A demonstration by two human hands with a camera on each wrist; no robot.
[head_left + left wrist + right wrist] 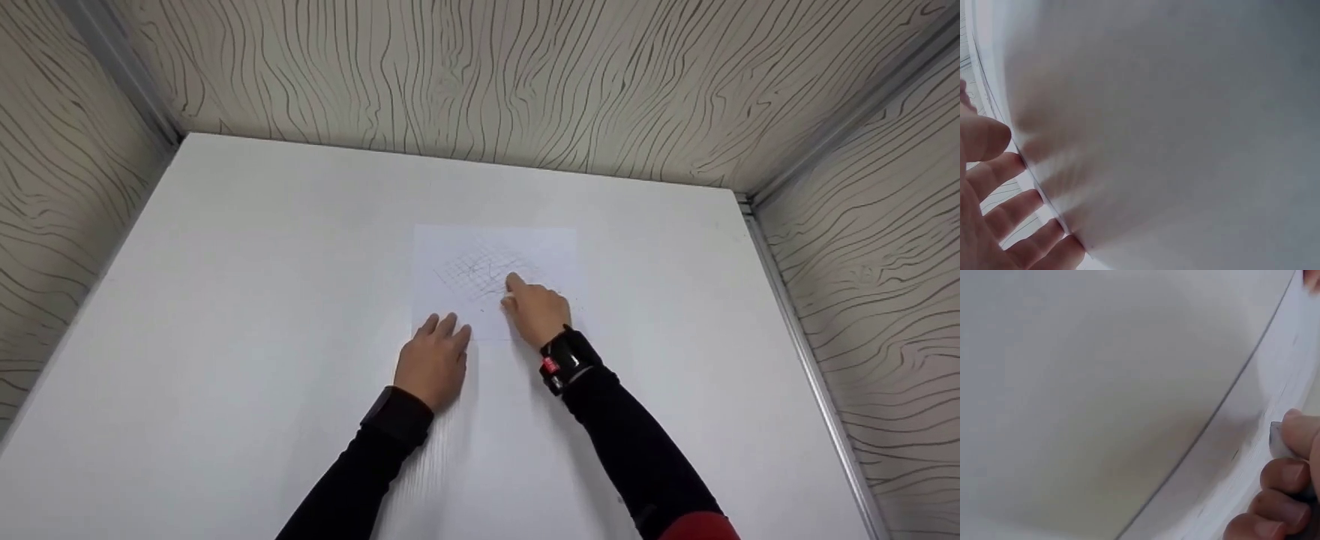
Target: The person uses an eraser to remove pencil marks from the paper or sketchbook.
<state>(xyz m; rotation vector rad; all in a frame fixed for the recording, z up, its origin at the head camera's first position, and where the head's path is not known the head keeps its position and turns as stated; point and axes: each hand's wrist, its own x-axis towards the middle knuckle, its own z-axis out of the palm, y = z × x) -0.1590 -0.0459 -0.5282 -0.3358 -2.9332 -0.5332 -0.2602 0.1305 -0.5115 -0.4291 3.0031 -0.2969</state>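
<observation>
A square sheet of white paper (551, 244) lies on the white table, with a pencil grid of crossing lines (466, 274) drawn at its middle. My left hand (431, 367) rests at the paper's near left edge, fingers fairly straight and touching the sheet. Over the right part of the grid, my right hand (540, 311) pinches a small white eraser (1278, 441) with a dark smudged edge. Most of the eraser is hidden by the curled fingers. Dark crumbs (1235, 454) lie on the paper near it.
The white tabletop (247, 300) stretches out around the paper. Panels with a wood-grain line pattern (465, 82) stand behind it and at both sides, with grey metal strips (817, 360) along the corners and the right edge.
</observation>
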